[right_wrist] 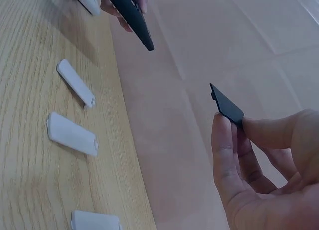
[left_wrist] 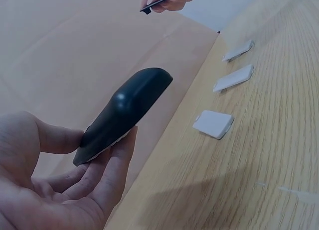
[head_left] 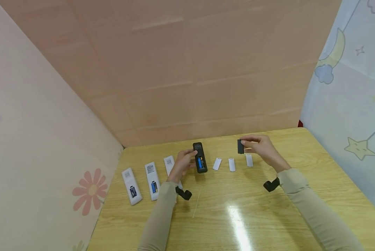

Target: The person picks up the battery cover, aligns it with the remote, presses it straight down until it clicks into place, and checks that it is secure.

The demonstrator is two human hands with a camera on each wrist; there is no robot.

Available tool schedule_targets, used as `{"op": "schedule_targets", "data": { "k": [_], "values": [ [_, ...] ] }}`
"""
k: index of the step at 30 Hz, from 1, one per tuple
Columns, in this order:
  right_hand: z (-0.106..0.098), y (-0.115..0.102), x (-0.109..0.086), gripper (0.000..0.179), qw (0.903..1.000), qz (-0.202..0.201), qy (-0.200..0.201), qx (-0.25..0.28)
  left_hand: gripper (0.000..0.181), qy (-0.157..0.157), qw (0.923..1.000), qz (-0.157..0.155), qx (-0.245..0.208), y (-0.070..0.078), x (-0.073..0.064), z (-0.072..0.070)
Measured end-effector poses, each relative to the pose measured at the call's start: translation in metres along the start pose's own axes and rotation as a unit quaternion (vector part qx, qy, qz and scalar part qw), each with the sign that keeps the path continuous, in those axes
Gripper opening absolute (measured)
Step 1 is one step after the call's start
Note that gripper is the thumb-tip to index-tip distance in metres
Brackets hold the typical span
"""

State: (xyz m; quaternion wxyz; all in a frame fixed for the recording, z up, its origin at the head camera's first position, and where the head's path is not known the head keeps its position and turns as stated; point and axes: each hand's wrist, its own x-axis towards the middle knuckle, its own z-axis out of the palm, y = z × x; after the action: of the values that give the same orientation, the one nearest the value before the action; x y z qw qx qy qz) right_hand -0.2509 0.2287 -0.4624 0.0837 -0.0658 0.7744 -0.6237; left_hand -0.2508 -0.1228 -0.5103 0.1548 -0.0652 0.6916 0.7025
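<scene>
My left hand grips a black remote control between thumb and fingers, above the table. Its back faces up in the head view, and blue batteries show in its uncovered compartment. Off to the right, my right hand pinches a small black battery cover by its edge, apart from the remote. The right wrist view shows this cover between thumb and fingertips, with a small tab on it. In the left wrist view the remote is seen from the side.
Three white remotes lie at the left: one outermost, one in the middle, one partly behind my left arm. Batteries show in the first two. Three white battery covers, left, middle and right, lie on the wooden table.
</scene>
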Motion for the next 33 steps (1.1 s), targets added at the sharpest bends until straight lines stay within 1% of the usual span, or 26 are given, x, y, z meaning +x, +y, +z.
{"op": "schedule_targets", "data": {
  "k": [3, 11, 15, 23, 33],
  "values": [
    [0.003, -0.003, 0.001, 0.046, 1.0000, -0.002, -0.001, 0.004, 0.063, 0.000, 1.0000, 0.002, -0.006, 0.000, 0.000, 0.002],
    [0.013, -0.011, 0.005, 0.043, 0.9998, -0.013, -0.008, 0.011, 0.063, 0.002, 1.0000, -0.001, 0.000, 0.001, 0.000, 0.005],
    [0.017, -0.013, 0.005, 0.042, 0.9997, -0.015, -0.015, 0.008, 0.063, 0.002, 1.0000, -0.002, -0.006, 0.003, -0.001, 0.007],
    [0.023, -0.016, 0.005, 0.040, 0.9996, -0.018, -0.019, 0.013, 0.064, -0.002, 0.9999, 0.004, -0.012, 0.002, 0.000, 0.012],
    [0.031, -0.015, 0.007, 0.039, 0.9992, -0.023, -0.027, 0.020, 0.063, -0.006, 0.9998, 0.012, -0.014, 0.000, 0.000, 0.014]
  ]
}}
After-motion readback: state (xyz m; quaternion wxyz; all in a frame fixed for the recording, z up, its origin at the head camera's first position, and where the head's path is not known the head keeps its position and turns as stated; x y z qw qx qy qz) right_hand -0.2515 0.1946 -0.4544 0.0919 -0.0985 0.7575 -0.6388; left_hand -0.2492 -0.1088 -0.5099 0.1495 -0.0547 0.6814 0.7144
